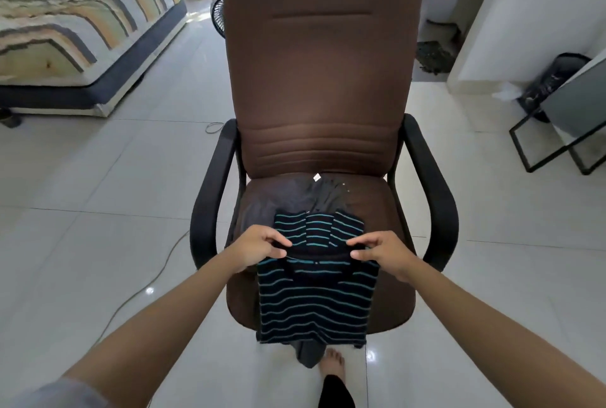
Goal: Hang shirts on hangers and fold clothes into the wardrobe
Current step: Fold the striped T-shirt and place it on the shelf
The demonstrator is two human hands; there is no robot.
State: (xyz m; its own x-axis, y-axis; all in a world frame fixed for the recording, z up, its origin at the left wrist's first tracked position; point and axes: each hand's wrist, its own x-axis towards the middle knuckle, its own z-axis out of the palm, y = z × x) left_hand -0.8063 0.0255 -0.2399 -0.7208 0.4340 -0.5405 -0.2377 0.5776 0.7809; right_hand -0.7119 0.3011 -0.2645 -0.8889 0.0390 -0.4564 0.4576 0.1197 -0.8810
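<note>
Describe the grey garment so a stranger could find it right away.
Find the big brown office chair in the middle of the tiled floor. On its seat, a plain grey garment lies bunched behind the striped shirt both hands hold; unlike the shirt, it is unstriped.

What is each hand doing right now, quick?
Left hand: closed, pinching the collar edge of the striped shirt.
Right hand: closed, pinching the same shirt's collar edge on the other side.

support: brown fabric office chair with black armrests | on seat: crumpled grey garment | on top: dark navy shirt with teal stripes, hanging over front edge
</note>
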